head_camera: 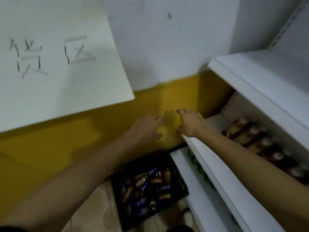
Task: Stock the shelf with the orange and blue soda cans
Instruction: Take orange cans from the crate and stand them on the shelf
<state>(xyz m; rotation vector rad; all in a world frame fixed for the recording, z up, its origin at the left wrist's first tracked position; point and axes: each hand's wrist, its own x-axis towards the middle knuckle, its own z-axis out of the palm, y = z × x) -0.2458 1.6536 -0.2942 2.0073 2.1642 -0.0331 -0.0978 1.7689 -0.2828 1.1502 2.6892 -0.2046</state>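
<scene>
A white sheet (55, 64) fixed to the wall bears two large handwritten dark characters, which read as 货区, though motion blur smears the strokes. The printing on the orange and blue soda cans (147, 186) in the black crate (180, 180) is too blurred to read.

Wall (167, 39) is pale grey-white up top with a mustard yellow band (117, 118) along the bottom; big white sheet (58, 72) with handwritten characters hangs at the left, pretty blurry; white shelving unit (254, 84) runs down the right side; floor (103, 198) near the bottom looks like light beige tile; lighting's soft and kinda dim, some shadow in the far corner.
</scene>
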